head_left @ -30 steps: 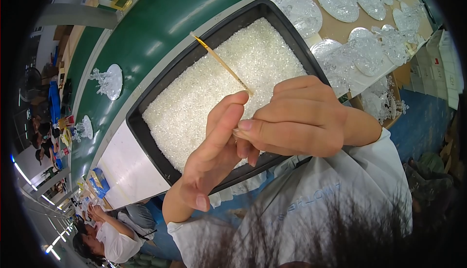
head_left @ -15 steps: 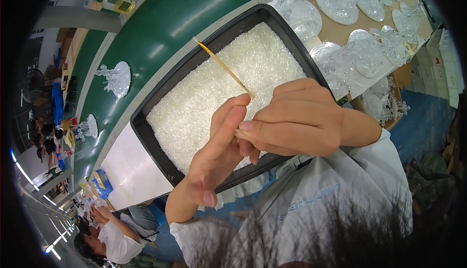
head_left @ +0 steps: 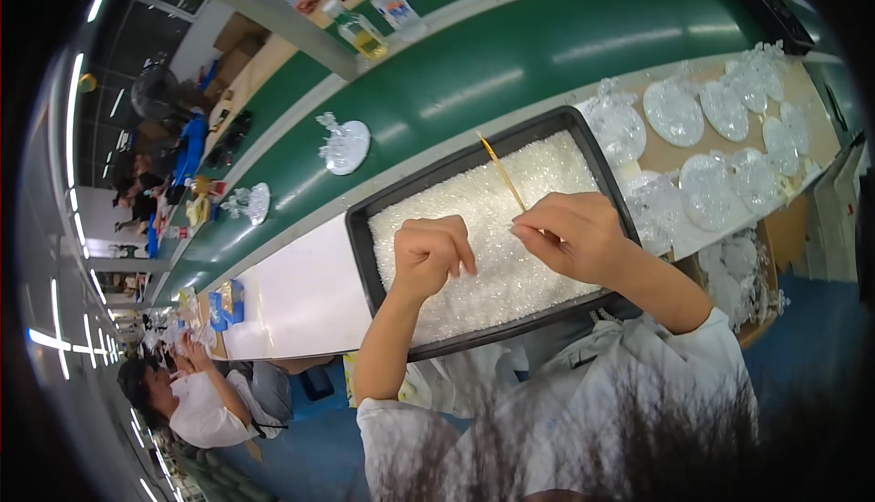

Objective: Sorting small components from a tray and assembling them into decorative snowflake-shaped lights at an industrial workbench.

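A black tray (head_left: pixel 357 245) full of small clear glassy beads (head_left: pixel 510 265) is in front of me. My left hand (head_left: pixel 430 251) hangs over the left part of the beads, its fingers bent downward with the tips apart, and nothing shows in it. Over the right part, my right hand (head_left: pixel 570 236) has thumb and forefinger pinched together; whatever is between them is too small to make out. A thin yellow stick, perhaps a brush (head_left: pixel 500 170), slants across the tray's far rim, its near end on the beads close to my right fingertips.
Clear ornaments on round bases (head_left: pixel 674 112) crowd the board at right, above an open carton (head_left: pixel 775 247) of more clear pieces. Two ornaments (head_left: pixel 344 145) stand on the green bench (head_left: pixel 474 83). Bottles (head_left: pixel 360 33) stand beyond. A co-worker (head_left: pixel 214 402) sits at the left.
My hands, close together before, have drawn apart over the tray. The left fingers have bent from straight. My view has shifted, so the tray appears lower and farther right; the stick still leans across its rim.
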`<state>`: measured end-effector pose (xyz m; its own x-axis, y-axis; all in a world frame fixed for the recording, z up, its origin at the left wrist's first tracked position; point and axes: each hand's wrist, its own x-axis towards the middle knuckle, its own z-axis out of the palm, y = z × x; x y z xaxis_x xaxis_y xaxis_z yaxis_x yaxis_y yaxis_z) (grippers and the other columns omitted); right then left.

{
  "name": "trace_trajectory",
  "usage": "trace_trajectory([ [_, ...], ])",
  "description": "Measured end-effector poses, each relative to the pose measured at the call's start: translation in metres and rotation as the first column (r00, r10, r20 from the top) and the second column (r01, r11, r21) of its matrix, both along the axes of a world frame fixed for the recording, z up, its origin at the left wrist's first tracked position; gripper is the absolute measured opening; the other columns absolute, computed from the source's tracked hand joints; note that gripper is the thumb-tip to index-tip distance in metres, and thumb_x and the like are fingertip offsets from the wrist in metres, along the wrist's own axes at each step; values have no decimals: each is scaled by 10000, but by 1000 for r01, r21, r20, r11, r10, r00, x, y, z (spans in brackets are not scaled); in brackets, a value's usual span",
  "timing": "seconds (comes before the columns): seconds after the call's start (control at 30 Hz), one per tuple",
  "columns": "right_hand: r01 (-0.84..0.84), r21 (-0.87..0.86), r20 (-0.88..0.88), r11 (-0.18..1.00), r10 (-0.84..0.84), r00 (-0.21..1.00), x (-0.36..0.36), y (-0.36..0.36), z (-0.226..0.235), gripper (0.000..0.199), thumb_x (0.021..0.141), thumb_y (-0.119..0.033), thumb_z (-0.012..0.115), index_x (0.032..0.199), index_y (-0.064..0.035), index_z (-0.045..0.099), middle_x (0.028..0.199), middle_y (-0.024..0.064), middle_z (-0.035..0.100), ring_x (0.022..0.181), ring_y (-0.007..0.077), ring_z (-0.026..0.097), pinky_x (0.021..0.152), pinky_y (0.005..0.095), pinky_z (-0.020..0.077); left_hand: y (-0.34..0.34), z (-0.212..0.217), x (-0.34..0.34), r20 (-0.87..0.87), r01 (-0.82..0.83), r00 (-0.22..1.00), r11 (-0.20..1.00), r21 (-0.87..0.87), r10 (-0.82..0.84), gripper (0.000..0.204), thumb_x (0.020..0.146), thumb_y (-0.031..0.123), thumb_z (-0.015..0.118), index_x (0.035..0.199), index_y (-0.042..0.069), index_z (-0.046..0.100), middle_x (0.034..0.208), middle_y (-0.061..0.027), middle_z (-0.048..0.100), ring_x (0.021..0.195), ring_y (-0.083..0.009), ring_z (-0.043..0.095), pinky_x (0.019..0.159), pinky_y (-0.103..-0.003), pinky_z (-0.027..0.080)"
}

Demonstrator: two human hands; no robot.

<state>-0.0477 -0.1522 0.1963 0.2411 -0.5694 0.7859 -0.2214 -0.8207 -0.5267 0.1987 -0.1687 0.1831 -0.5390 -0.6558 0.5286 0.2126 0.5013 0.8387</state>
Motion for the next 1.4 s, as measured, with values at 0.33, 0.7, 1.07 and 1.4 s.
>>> trace_trajectory([
  [0.33, 179, 178, -26, 968, -177, 984, 4, -17, -13, 83, 824, -14, 704, 893, -11, 657, 815, 99, 660, 577, 207, 624, 507, 298, 477, -96, 33, 46, 426, -708, 214, 441, -552, 879, 486, 844, 220, 732, 1254, 1, 590, 1142, -181, 675, 967, -270, 681, 823, -386, 539],
  [0.7, 360, 305, -272, 882, -281, 920, -3, -38, -39, 82, 887, -79, 604, 919, -31, 663, 891, 134, 643, 820, 366, 641, 717, 436, 520, -217, -19, 89, 656, -705, -313, 295, -646, 687, 441, 860, 314, 672, 1206, 63, 565, 1074, -236, 679, 1028, -428, 655, 851, -499, 542],
  [1.07, 342, 406, -470, 847, -127, 873, 9, -50, -73, 222, 896, -178, 633, 821, 30, 655, 851, 222, 601, 855, 416, 637, 767, 476, 523, -62, 92, 31, 339, -653, -25, 241, -718, 940, 246, 866, 148, 660, 1104, 97, 630, 844, -177, 717, 779, -363, 694, 703, -458, 525],
  [1.4, 358, 430, -566, 829, -61, 822, 26, -44, -57, 248, 899, -211, 639, 857, 28, 685, 915, 241, 631, 866, 420, 666, 759, 487, 554, 67, 20, -20, 495, -336, -227, 409, -848, 839, 219, 865, 164, 681, 1073, 120, 629, 652, -118, 656, 591, -294, 663, 541, -407, 501],
])
